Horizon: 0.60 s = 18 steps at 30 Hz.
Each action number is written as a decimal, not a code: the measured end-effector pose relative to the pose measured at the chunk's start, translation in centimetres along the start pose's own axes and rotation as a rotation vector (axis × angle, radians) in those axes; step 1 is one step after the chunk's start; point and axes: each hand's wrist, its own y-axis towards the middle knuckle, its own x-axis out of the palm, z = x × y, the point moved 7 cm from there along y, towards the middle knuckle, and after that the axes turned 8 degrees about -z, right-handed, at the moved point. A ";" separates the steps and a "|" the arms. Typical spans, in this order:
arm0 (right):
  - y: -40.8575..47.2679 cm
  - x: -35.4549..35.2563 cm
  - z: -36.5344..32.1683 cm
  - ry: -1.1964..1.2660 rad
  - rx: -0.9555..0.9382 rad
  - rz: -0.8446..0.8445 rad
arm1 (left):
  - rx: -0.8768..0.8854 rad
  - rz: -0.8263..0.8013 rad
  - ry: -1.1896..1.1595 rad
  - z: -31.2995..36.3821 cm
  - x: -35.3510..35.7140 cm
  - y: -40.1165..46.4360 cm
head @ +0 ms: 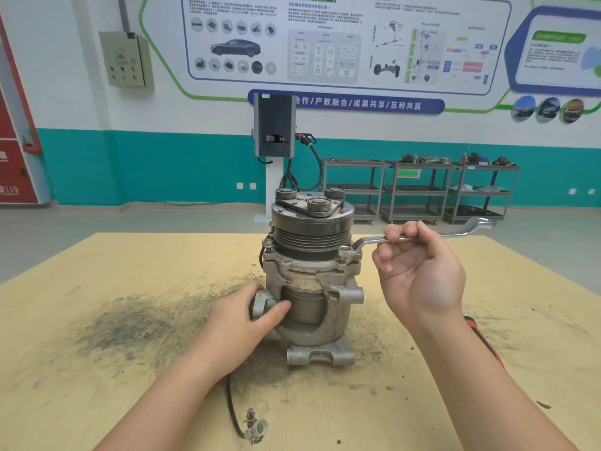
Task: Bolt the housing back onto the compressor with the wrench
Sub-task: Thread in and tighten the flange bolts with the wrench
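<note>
The grey compressor [312, 288] stands upright in the middle of the wooden table [97, 288], pulley end up. A silver ring wrench [455, 234] lies level to its right, its ring end seated over a bolt [346, 249] on the housing flange [292, 263]. My right hand [419, 275], palm toward me, curls its fingers over the wrench shaft near the middle. My left hand [247, 317] grips a mounting lug on the compressor's lower left side, thumb across the front.
A black cable with a white connector [255, 429] trails from the compressor toward the near edge. A red-handled tool [481, 336] lies partly hidden behind my right forearm. Dark grime stains the table left of the compressor. Shelving carts and a charging post stand far behind.
</note>
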 end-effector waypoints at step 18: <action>-6.5 6.9 0.9 -1.264 -0.946 -0.504 | 0.017 -0.013 -0.008 -0.1 0.4 0.1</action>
